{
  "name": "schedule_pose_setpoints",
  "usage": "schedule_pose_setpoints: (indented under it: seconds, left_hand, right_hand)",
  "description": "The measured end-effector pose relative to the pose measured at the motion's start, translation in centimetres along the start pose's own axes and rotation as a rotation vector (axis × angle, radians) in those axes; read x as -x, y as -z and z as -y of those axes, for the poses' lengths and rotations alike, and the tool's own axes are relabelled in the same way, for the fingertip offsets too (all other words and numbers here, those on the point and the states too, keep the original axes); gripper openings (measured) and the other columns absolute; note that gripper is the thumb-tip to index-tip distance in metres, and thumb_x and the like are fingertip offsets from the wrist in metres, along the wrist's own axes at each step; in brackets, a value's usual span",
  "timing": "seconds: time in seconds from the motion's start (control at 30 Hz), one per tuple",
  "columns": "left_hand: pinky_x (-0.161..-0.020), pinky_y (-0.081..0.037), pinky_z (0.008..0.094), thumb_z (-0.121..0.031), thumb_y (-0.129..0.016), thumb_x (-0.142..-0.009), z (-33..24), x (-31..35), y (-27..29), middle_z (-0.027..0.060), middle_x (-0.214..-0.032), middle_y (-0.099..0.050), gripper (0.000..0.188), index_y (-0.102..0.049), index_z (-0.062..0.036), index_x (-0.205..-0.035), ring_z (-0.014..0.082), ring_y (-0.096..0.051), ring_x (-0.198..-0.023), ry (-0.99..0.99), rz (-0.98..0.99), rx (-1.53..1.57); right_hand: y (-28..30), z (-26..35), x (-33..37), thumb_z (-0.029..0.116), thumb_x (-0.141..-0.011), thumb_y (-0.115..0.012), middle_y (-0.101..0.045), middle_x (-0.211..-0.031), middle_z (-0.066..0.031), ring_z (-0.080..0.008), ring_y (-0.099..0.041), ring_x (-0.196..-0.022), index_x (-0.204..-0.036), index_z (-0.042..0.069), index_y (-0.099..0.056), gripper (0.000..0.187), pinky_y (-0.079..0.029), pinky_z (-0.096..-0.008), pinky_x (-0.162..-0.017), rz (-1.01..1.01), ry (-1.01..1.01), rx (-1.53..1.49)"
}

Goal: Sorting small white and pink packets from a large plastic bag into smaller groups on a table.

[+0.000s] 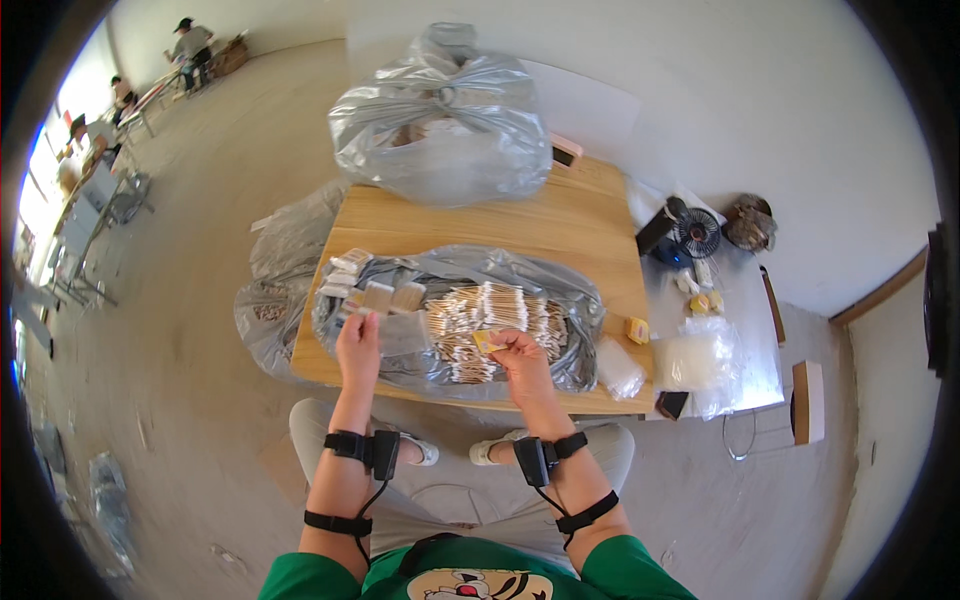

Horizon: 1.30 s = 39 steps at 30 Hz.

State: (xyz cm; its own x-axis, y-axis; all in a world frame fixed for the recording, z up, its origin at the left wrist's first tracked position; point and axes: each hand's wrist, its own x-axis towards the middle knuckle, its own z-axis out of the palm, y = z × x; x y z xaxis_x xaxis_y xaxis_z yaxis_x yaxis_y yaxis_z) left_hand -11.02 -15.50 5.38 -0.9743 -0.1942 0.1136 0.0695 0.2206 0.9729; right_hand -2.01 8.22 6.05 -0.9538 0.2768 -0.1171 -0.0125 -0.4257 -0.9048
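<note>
My left hand (358,352) is closed, pinching the edge of a small clear plastic bag (405,333) that stretches toward the right. In the fingers of my right hand (526,366) is a small yellow card (487,341), held close to the bag's right side. Beneath both hands, a big heap of cotton swabs (490,303) with wooden sticks and white tips lies on a spread grey plastic sheet (583,292). At the heap's left end, several small filled packets of swabs (378,296) sit near my left hand.
A large tied grey plastic bag (440,140) stands at the wooden table's (560,220) far side. Clear bags (620,368) and a yellow stack of cards (637,330) lie by its right edge. A side table (755,340) holds a fan (697,232). Other people work far left.
</note>
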Motion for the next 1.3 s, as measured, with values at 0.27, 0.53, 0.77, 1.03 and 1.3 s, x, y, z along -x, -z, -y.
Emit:
schedule_pose_setpoints:
  seconds: [0.27, 0.53, 0.77, 1.03, 1.3]
  left_hand:
    - [-0.041, -0.029, 0.0228, -0.022, -0.053, -0.092, -0.3, 2.3, -1.3, -0.0039, -0.054, -0.04, 0.032, -0.044, -0.0076, -0.065, 0.0048, -0.035, -0.046, 0.064, 0.091, 0.055]
    - [-0.04, -0.027, 0.0207, -0.024, -0.052, -0.092, -1.8, 3.9, -4.9, -0.0048, -0.052, -0.039, 0.031, -0.044, -0.0084, -0.067, 0.0034, -0.035, -0.045, 0.092, 0.179, 0.048]
    - [-0.039, -0.027, 0.0199, -0.023, -0.052, -0.093, -2.4, 5.0, -6.6, -0.0048, -0.052, -0.04, 0.029, -0.046, -0.008, -0.068, 0.0032, -0.035, -0.043, 0.057, 0.24, 0.024]
    - [-0.039, -0.027, 0.0202, -0.024, -0.052, -0.092, -4.8, 6.4, -10.1, -0.0042, -0.052, -0.042, 0.027, -0.048, -0.0078, -0.07, 0.0028, -0.036, -0.044, 0.079, 0.344, 0.03]
    - [-0.048, -0.037, 0.0254, -0.019, -0.057, -0.089, -7.8, 11.4, -17.8, 0.0004, -0.055, -0.047, 0.022, -0.053, -0.0018, -0.075, 0.0079, -0.043, -0.051, -0.062, 0.627, -0.069]
  right_hand:
    - [10.6, 6.2, 2.4, 0.001, -0.083, -0.056, -0.063, -0.099, -0.0077, -0.0114, -0.057, -0.086, -0.098, -0.001, -0.064, 0.017, -0.047, -0.0251, -0.071, -0.263, 0.075, -0.081]
    - [26.6, 8.2, -2.0, 0.012, -0.082, -0.061, -0.063, -0.072, -0.0055, -0.0135, -0.058, -0.063, -0.083, 0.003, -0.064, 0.009, -0.045, -0.0264, -0.058, -0.766, 0.19, 0.643]
    - [28.2, 7.8, -5.6, 0.011, -0.075, -0.061, -0.061, -0.083, -0.0151, -0.0346, -0.059, -0.076, -0.08, 0.007, -0.062, 0.007, -0.048, -0.0414, -0.068, -0.734, 0.216, 1.326]
    - [24.5, 9.6, -4.0, 0.012, -0.076, -0.061, -0.056, -0.091, -0.0147, -0.0329, -0.058, -0.082, -0.085, 0.006, -0.062, 0.01, -0.048, -0.0407, -0.069, -0.748, 0.163, 1.442]
    - [14.4, 6.1, 4.2, 0.009, -0.083, -0.062, -0.06, -0.079, -0.0041, -0.009, -0.054, -0.064, -0.108, 0.005, -0.053, 0.027, -0.045, -0.0245, -0.058, -0.061, 0.216, 0.274]
